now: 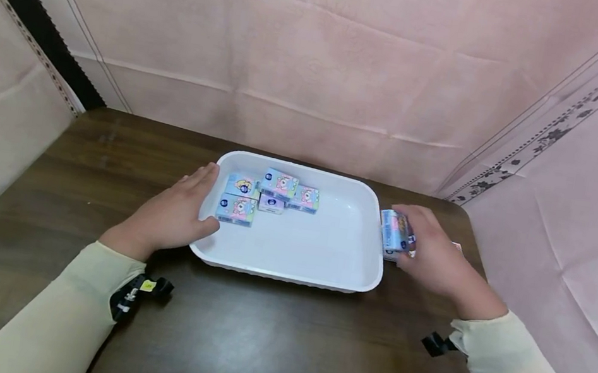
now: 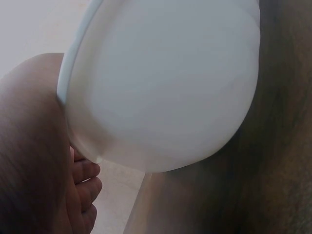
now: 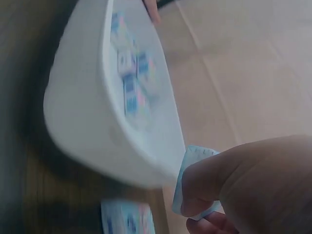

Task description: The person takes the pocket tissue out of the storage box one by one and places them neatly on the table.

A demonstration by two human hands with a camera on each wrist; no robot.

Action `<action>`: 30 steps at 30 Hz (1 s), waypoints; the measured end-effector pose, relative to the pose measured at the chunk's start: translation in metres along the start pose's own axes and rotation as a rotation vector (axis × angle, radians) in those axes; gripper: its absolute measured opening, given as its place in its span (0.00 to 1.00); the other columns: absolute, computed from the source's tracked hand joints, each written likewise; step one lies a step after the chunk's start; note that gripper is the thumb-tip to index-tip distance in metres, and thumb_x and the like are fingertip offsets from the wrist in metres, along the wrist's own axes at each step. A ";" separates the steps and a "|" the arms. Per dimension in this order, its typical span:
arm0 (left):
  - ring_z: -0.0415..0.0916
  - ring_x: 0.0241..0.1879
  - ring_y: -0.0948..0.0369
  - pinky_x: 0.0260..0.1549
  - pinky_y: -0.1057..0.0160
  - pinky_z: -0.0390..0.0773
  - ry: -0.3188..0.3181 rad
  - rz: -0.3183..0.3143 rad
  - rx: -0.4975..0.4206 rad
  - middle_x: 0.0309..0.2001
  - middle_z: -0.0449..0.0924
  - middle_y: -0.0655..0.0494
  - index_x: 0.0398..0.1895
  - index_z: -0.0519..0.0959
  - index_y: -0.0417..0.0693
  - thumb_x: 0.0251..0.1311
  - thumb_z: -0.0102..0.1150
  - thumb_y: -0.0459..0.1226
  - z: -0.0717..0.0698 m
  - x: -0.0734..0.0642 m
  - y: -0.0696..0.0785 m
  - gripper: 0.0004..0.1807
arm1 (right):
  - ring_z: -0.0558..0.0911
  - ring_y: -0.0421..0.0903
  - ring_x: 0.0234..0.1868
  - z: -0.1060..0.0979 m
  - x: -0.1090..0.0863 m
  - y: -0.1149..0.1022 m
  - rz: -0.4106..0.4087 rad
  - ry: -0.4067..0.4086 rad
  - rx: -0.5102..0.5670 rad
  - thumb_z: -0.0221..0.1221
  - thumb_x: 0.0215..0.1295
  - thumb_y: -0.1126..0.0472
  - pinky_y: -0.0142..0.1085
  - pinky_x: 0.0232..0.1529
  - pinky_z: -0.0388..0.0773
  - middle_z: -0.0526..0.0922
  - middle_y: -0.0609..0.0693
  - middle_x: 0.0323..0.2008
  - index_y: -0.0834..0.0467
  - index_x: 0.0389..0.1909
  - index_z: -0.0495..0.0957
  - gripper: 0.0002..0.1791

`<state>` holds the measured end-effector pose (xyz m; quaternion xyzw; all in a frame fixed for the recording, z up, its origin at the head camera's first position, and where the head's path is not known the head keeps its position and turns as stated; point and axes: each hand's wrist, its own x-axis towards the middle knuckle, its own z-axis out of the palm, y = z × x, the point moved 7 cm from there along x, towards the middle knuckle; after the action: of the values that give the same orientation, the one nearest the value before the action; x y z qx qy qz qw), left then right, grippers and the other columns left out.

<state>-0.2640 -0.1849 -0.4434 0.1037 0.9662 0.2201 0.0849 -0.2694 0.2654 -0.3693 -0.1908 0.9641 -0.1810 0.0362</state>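
A white plastic tray sits on the table, with several small pale-blue and lilac cartons printed with cartoon figures grouped in its left part. My left hand holds the tray's left side, thumb over the rim and fingers along the outer edge. In the left wrist view, those fingers curl beside the tray wall. Just outside the tray's right rim, my right hand grips a small light-blue carton between thumb and fingers. Another carton lies on the table below it, mostly hidden in the head view.
The dark wooden table extends toward me in front of the tray. Pale pink cloth hangs behind the table and along both sides. A small pale edge of something shows beyond my right hand.
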 end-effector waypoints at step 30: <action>0.35 0.94 0.43 0.90 0.33 0.46 0.006 0.012 -0.028 0.95 0.32 0.50 0.95 0.33 0.51 0.74 0.62 0.53 -0.002 -0.001 0.001 0.61 | 0.65 0.82 0.73 -0.019 -0.035 0.193 0.387 -0.038 -0.073 0.63 0.55 0.78 0.81 0.75 0.63 0.54 0.84 0.77 0.75 0.85 0.52 0.54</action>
<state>-0.2635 -0.1852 -0.4413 0.1076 0.9626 0.2346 0.0822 -0.3087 0.4515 -0.4213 -0.0063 0.9879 -0.1320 0.0815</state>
